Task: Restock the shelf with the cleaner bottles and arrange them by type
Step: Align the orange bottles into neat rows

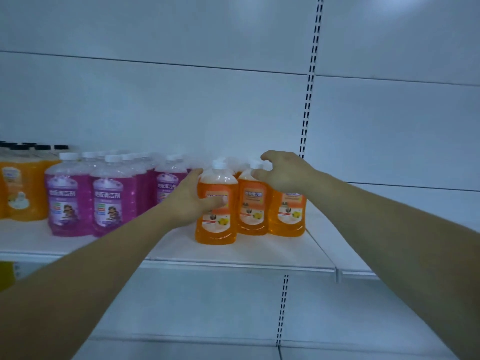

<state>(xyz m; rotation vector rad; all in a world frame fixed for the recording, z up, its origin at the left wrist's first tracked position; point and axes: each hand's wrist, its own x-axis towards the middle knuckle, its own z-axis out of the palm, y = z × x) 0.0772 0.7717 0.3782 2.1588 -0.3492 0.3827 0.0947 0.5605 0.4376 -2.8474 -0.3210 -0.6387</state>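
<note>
Orange front bottle [217,224] sat clasped in my left grip [191,201], at the right end of the shelf [233,255]. My right grip [285,172] hung spread, released, over its orange neighbours [287,216]; purple bottles [67,198] stood leftward.

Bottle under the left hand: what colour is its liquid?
Orange; the orange cleaner bottle has a white cap. Head view.

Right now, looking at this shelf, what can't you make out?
Head view, the only one:
- Rear orange bottles: count hidden by the front row.
- Front orange bottle: label partly covered by left hand.
- Right hand: contact with caps blurred.
- Black-capped bottles: cut off by left edge.
</note>
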